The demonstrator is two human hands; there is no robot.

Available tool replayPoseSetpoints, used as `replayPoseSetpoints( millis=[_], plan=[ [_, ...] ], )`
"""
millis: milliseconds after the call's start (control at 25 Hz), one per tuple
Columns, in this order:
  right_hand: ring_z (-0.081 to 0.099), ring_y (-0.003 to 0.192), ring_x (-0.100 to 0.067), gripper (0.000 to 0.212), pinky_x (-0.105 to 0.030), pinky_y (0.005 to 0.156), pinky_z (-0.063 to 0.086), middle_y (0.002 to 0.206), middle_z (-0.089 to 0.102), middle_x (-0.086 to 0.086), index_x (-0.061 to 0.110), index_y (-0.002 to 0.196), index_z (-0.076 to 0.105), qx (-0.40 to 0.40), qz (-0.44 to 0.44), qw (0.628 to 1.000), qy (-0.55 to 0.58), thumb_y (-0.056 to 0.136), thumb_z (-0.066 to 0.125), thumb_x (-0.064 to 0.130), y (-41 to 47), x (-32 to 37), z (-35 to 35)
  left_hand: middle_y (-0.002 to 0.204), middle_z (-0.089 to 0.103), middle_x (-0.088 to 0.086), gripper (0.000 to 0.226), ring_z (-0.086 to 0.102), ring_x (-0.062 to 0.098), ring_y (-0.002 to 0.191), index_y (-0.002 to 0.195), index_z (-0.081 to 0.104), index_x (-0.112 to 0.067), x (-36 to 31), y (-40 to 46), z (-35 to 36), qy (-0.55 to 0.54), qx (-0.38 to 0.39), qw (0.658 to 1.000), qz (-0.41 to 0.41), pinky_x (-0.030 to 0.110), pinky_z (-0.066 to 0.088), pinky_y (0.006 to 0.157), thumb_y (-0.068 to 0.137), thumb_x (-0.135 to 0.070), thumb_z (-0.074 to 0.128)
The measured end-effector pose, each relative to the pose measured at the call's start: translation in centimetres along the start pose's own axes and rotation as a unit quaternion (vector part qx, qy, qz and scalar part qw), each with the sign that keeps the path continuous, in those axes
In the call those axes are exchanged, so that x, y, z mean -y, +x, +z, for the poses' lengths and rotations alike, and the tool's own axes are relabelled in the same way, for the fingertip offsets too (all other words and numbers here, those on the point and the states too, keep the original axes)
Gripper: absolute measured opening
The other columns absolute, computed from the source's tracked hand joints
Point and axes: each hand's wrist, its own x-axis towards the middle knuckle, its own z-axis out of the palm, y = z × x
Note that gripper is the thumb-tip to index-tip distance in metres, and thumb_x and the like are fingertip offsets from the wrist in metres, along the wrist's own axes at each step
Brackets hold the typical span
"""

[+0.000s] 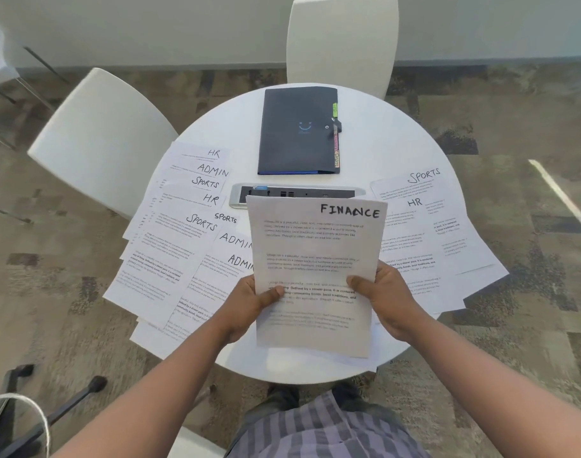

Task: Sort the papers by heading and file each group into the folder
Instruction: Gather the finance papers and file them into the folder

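Note:
Raised above the round white table, a paper headed FINANCE is held upright by both hands. My left hand grips its left edge with the thumb on the front. My right hand grips the right edge the same way. On the left of the table lies a fan of sheets headed HR, ADMIN and SPORTS. Another spread headed SPORTS and HR lies on the right. A dark folder with coloured tabs lies shut at the table's far side.
A grey power and socket strip is set into the table's middle, partly hidden by the held paper. White chairs stand at the far side and the left. Patterned carpet surrounds the table.

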Motion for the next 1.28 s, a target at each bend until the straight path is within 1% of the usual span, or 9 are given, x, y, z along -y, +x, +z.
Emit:
replayPoseSetpoints(
  millis=[160, 240, 280, 360, 440, 520, 840, 1080, 1280],
  plan=[
    [0.074, 0.106, -0.029, 0.03, -0.054, 0.092, 0.059, 0.118, 0.076, -0.007, 0.012, 0.126, 0.067, -0.002, 0.078, 0.997, -0.009, 0.099, 0.061, 0.001, -0.5, -1.9, -3.7, 0.119, 0.076, 0.011, 0.028, 0.071, 0.035, 0.113, 0.127, 0.067, -0.007, 0.7, 1.0, 3.2, 0.011, 0.008, 1.0, -0.024, 0.049, 0.057, 0.098, 0.099, -0.013, 0.065],
    [0.075, 0.102, -0.028, 0.029, -0.052, 0.09, 0.059, 0.117, 0.077, -0.006, 0.014, 0.126, 0.067, -0.066, 0.098, 0.993, -0.03, 0.1, 0.061, 0.002, -0.8, -3.3, -6.2, 0.129, 0.072, -0.003, 0.04, 0.068, 0.023, 0.121, 0.134, 0.062, -0.023, 1.6, 1.8, 5.1, 0.135, 0.044, 0.99, -0.007, 0.047, 0.054, 0.104, 0.099, -0.04, 0.065],
    [0.075, 0.101, -0.028, 0.029, -0.05, 0.09, 0.059, 0.118, 0.076, -0.006, 0.014, 0.125, 0.066, -0.102, 0.099, 0.989, -0.029, 0.1, 0.06, 0.001, -0.9, -3.8, -7.7, 0.142, 0.063, -0.01, 0.053, 0.059, 0.017, 0.132, 0.142, 0.054, -0.033, 2.6, 2.4, 5.9, 0.267, 0.066, 0.961, 0.016, 0.047, 0.047, 0.111, 0.096, -0.058, 0.06],
    [0.072, 0.104, -0.027, 0.031, -0.049, 0.093, 0.057, 0.121, 0.074, -0.005, 0.014, 0.125, 0.065, -0.159, 0.093, 0.983, -0.023, 0.1, 0.058, -0.002, -1.2, -4.3, -10.5, 0.168, 0.024, -0.012, 0.082, 0.021, 0.017, 0.156, 0.16, 0.024, -0.041, 5.1, 3.8, 6.6, 0.55, 0.097, 0.829, 0.025, 0.048, 0.021, 0.125, 0.09, -0.082, 0.039],
    [0.069, 0.107, -0.028, 0.033, -0.051, 0.099, 0.054, 0.121, 0.072, -0.005, 0.017, 0.124, 0.065, -0.194, 0.089, 0.977, -0.022, 0.099, 0.059, -0.004, -1.4, -4.6, -13.0, 0.171, -0.01, -0.011, 0.091, -0.01, 0.021, 0.159, 0.163, 0.001, -0.038, 7.5, 4.6, 6.4, 0.678, 0.1, 0.728, 0.01, 0.048, -0.001, 0.127, 0.089, -0.086, 0.025],
    [0.069, 0.109, -0.03, 0.034, -0.055, 0.103, 0.052, 0.121, 0.072, -0.006, 0.016, 0.124, 0.065, -0.211, 0.089, 0.973, -0.013, 0.099, 0.058, -0.005, -1.3, -4.8, -14.7, 0.168, -0.022, -0.01, 0.089, -0.018, 0.023, 0.157, 0.163, -0.007, -0.037, 8.9, 4.5, 5.9, 0.716, 0.095, 0.692, 0.014, 0.047, -0.006, 0.127, 0.092, -0.083, 0.022],
    [0.069, 0.11, -0.032, 0.036, -0.054, 0.102, 0.052, 0.125, 0.071, -0.009, 0.008, 0.133, 0.062, -0.222, 0.09, 0.971, 0.014, 0.099, 0.059, -0.003, 0.5, -5.1, -16.3, 0.17, -0.017, -0.007, 0.097, -0.008, 0.025, 0.159, 0.164, 0.0, -0.035, 10.1, 1.1, 2.0, 0.722, 0.02, 0.691, -0.038, 0.044, 0.005, 0.128, 0.083, -0.086, 0.012],
    [0.07, 0.108, -0.033, 0.034, -0.057, 0.101, 0.053, 0.125, 0.072, -0.009, 0.009, 0.13, 0.064, -0.215, 0.092, 0.972, -0.004, 0.099, 0.061, -0.001, 1.2, -4.8, -15.8, 0.161, 0.027, 0.006, 0.083, 0.032, 0.031, 0.144, 0.153, 0.036, -0.02, 9.2, 2.4, 3.3, 0.557, -0.143, 0.817, -0.044, 0.045, 0.039, 0.112, 0.089, -0.067, 0.061],
    [0.07, 0.11, -0.034, 0.032, -0.058, 0.1, 0.053, 0.123, 0.073, -0.007, 0.013, 0.128, 0.065, -0.219, 0.093, 0.971, -0.012, 0.1, 0.059, -0.001, 0.4, -5.0, -16.2, 0.132, 0.046, 0.011, 0.09, 0.049, 0.034, 0.121, 0.133, 0.04, -0.009, 8.2, 4.7, 4.3, 0.446, -0.257, 0.848, -0.13, 0.041, 0.046, 0.095, 0.071, -0.053, 0.086]
  ],
)
